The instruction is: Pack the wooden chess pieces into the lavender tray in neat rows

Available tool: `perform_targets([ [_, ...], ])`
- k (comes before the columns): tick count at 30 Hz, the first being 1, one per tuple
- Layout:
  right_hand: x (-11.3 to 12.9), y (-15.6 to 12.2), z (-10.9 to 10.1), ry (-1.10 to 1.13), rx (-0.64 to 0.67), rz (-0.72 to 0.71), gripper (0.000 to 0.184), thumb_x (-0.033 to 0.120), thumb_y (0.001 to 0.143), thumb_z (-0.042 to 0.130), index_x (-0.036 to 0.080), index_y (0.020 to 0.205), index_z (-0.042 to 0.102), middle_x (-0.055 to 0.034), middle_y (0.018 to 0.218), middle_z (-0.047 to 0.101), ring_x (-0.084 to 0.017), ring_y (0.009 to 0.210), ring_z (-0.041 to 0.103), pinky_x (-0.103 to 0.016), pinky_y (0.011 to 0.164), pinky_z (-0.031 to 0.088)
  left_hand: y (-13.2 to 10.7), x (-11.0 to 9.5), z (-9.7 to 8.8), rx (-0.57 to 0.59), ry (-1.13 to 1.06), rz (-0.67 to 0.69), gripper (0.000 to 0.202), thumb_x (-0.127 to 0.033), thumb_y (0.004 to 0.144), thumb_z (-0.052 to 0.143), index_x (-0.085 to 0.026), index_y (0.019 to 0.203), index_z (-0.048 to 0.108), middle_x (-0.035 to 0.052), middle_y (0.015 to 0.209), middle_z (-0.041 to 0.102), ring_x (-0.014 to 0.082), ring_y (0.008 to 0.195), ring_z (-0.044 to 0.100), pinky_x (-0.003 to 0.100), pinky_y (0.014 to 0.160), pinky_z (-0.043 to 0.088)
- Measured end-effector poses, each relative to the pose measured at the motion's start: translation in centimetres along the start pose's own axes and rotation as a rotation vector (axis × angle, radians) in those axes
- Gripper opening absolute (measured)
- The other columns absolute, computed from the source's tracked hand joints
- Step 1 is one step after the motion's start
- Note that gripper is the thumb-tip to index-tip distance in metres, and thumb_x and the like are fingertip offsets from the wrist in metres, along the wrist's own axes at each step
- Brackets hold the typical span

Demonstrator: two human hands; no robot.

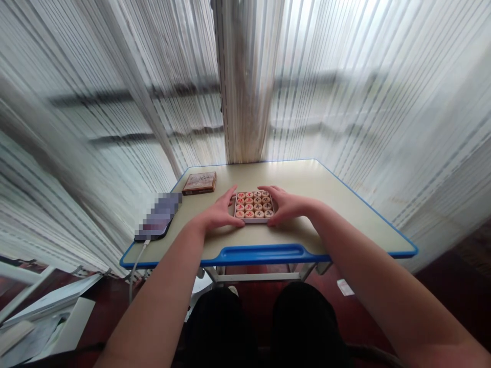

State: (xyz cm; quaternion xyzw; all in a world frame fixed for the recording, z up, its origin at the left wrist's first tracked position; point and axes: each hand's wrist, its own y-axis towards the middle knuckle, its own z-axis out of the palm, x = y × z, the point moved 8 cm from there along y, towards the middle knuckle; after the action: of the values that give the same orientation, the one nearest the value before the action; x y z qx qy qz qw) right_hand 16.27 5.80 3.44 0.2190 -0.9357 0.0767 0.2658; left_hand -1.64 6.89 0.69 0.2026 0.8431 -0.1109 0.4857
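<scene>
A small square box of round wooden game pieces [253, 206], marked in red and dark characters, lies on a beige desk [330, 204] with a blue rim. My left hand [219, 212] rests against the box's left side, fingers curved along its edge. My right hand [286, 203] cups the right side the same way. Both hands grip the box between them.
A flat brown lid or box [199, 183] lies at the desk's back left. A phone [159, 219] on a white cable sits at the left edge. White vertical curtains hang close behind. A blue pen groove [261, 252] runs along the front edge.
</scene>
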Motion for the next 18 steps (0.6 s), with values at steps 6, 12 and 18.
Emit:
perform_targets([
  [6, 0.2, 0.0, 0.1, -0.03, 0.055, 0.03, 0.117, 0.041, 0.049, 0.081, 0.028, 0.148, 0.02, -0.0112, 0.15, 0.027, -0.031, 0.138, 0.027, -0.043, 0.112, 0.027, 0.2, -0.3, 0.1, 0.033, 0.01, -0.014, 0.125, -0.032, 0.046, 0.087, -0.025, 0.149, 0.015, 0.0165, 0.151, 0.028, 0.0323, 0.137, 0.03, 0.044, 0.114, 0.026],
  [12, -2.0, 0.0, -0.1, -0.079, 0.093, 0.133, 0.131, 0.052, 0.044, 0.082, 0.022, 0.151, 0.011, -0.016, 0.152, 0.024, -0.036, 0.139, 0.024, -0.046, 0.112, 0.026, 0.1, -0.3, 0.0, -0.007, 0.007, 0.036, 0.118, -0.032, 0.045, 0.087, -0.022, 0.146, 0.026, 0.0172, 0.147, 0.033, 0.032, 0.133, 0.037, 0.043, 0.111, 0.032],
  [18, -3.2, 0.3, 0.1, -0.072, 0.085, 0.162, 0.133, 0.053, 0.042, 0.082, 0.028, 0.15, 0.009, -0.012, 0.153, 0.024, -0.035, 0.138, 0.026, -0.045, 0.112, 0.029, -0.1, -0.4, 0.2, -0.04, 0.02, 0.03, 0.132, -0.032, 0.045, 0.087, -0.023, 0.15, 0.007, 0.018, 0.152, 0.023, 0.0325, 0.137, 0.03, 0.044, 0.114, 0.024],
])
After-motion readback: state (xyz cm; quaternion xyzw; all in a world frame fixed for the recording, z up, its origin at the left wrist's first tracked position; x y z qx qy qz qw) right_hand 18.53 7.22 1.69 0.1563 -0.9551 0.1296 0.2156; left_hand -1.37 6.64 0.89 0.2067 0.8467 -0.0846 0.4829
